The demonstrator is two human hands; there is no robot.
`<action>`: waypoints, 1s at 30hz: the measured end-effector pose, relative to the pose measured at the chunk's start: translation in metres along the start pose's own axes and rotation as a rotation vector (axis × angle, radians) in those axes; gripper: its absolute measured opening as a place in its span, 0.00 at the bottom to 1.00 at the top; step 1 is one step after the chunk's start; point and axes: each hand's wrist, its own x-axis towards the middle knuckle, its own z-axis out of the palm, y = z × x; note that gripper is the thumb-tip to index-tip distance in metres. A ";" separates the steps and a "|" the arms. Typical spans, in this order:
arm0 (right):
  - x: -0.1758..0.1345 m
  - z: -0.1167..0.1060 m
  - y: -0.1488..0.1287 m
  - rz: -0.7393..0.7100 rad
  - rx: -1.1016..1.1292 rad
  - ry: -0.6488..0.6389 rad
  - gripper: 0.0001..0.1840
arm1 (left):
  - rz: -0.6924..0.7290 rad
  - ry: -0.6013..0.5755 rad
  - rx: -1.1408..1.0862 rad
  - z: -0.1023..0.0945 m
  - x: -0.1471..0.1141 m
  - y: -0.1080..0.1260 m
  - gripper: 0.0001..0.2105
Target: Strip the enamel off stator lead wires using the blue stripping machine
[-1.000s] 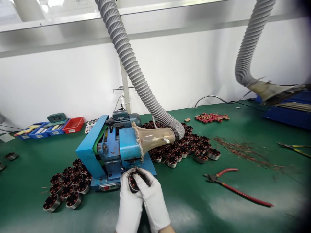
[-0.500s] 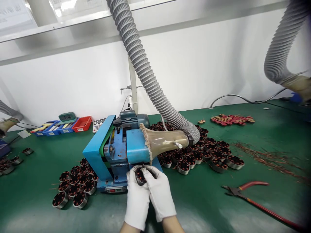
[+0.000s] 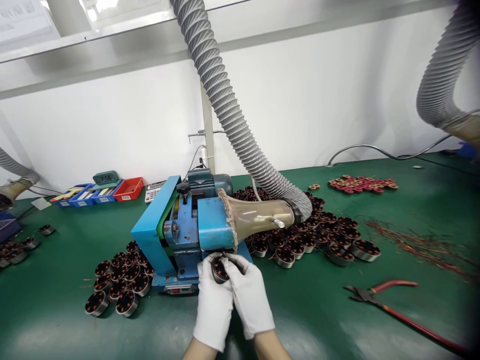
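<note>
Both hands wear white gloves and meet at the front of a blue belt-driven machine [image 3: 215, 225]. My left hand [image 3: 213, 305] is closed around the left side of a round motor stator [image 3: 219, 270] with dark windings and copper spots. My right hand [image 3: 249, 295] grips the same stator from the right, its fingers near the top edge. Something thin and dark, perhaps a wire, runs by the fingertips, too small to make out. The stator sits just under the machine's blue hood, and whether it touches anything inside is hidden.
A clear funnel [image 3: 258, 217] joins the hood to a grey duct hose [image 3: 232, 110]. Stators [image 3: 118, 287] stand in a group at left, with more [image 3: 285, 256] at right. Red-handled cutters [image 3: 369, 295], wire scraps [image 3: 416, 245] and red rings [image 3: 360, 185] lie further right. Small bins [image 3: 128, 188] stand back left.
The whole view has shifted slightly, with things appearing a little further right. Both hands still hold the stator at the same place by the machine.
</note>
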 end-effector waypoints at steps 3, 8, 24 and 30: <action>-0.011 -0.003 0.004 -0.018 -0.028 0.009 0.10 | -0.013 0.015 0.029 -0.006 -0.010 0.002 0.18; -0.054 -0.011 0.013 -0.204 -0.138 -0.026 0.10 | -0.179 -0.060 -0.175 -0.036 -0.037 -0.002 0.15; -0.077 -0.025 0.087 -0.228 -0.685 -0.395 0.14 | -0.525 -0.877 -1.762 -0.109 -0.056 0.024 0.26; -0.080 -0.022 0.085 -0.279 -0.825 -0.448 0.14 | -0.531 -0.805 -1.579 -0.120 -0.065 0.037 0.22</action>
